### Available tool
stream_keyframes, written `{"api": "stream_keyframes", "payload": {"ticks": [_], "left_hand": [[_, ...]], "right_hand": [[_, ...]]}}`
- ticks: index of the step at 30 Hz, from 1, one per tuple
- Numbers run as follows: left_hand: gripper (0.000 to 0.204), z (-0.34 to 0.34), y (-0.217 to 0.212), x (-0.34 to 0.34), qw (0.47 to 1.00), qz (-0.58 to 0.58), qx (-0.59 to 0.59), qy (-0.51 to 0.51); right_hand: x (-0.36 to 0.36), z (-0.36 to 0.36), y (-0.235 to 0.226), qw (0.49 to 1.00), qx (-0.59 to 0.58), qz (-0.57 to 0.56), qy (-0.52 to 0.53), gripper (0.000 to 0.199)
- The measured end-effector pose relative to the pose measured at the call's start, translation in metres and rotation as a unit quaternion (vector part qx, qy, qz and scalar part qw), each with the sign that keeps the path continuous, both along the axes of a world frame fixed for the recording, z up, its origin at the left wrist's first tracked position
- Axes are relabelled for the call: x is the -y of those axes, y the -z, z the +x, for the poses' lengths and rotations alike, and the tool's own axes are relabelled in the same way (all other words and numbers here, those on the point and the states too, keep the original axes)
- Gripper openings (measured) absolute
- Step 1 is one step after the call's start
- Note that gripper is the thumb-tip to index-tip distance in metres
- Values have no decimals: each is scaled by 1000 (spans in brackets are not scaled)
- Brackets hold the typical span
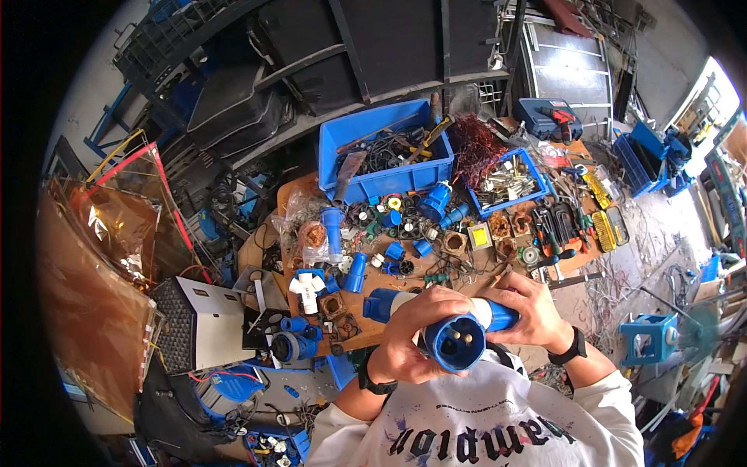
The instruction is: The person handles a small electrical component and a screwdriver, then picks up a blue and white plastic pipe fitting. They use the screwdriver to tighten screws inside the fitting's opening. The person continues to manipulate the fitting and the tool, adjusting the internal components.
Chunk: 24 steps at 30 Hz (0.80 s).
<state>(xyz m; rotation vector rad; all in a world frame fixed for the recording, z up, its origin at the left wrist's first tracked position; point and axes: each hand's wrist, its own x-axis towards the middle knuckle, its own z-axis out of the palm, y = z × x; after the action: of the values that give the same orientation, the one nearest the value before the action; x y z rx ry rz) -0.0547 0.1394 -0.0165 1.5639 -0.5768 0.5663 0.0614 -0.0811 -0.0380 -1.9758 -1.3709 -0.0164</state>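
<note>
Head view: blue plug [454, 341] gripped between both hands' fingers [424, 307].

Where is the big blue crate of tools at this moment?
In the head view the blue crate sits at the far, upper-centre part of the cluttered workbench, left of the tangle of reddish copper wire.

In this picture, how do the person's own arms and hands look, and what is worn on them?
Both hands are bare, without gloves. The left hand has a dark band at its wrist, and the right hand has a black watch-like band. Both forearms are partly uncovered; white long sleeves are pushed up towards the elbows.
</note>
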Motion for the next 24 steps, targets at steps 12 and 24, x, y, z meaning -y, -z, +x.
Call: {"api": "stream_keyframes", "payload": {"ticks": [12,24], "left_hand": [[84,-4,4,10,967,-219,-132,7],[79,12,-11,18,941,-253,-205,-92]], "right_hand": [[0,0,-5,999,-30,-37,-2,56],[5,2,-8,994,-86,-74,7,60]]}}
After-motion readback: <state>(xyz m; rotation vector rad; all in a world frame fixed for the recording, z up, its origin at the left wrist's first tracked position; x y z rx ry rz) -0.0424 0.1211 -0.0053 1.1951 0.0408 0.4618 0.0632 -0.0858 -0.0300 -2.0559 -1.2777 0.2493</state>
